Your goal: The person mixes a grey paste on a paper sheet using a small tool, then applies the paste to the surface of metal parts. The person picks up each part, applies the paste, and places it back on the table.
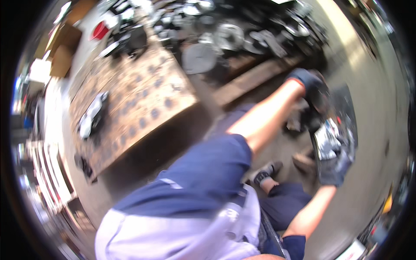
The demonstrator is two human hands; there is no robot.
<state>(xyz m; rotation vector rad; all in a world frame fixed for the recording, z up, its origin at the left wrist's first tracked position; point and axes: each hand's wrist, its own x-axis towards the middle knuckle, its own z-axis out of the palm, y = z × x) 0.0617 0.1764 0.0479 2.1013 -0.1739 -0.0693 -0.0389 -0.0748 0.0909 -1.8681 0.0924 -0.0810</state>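
Both my hands wear dark gloves and are blurred by motion. At the right of the head view, my left hand reaches out beside a dark, rounded metal part; its fingers are too smeared to show a grip. Nearer to me, my right hand is wrapped against a shiny silver piece, whose exact kind is unclear. Behind that piece is a dark flat panel. Several darker metal pieces sit just below my left hand.
A wooden bench with dark round spots stands to the left, with a grey metal part on it. Many metal parts are heaped at the far side, by a wooden beam. A red container is at far left.
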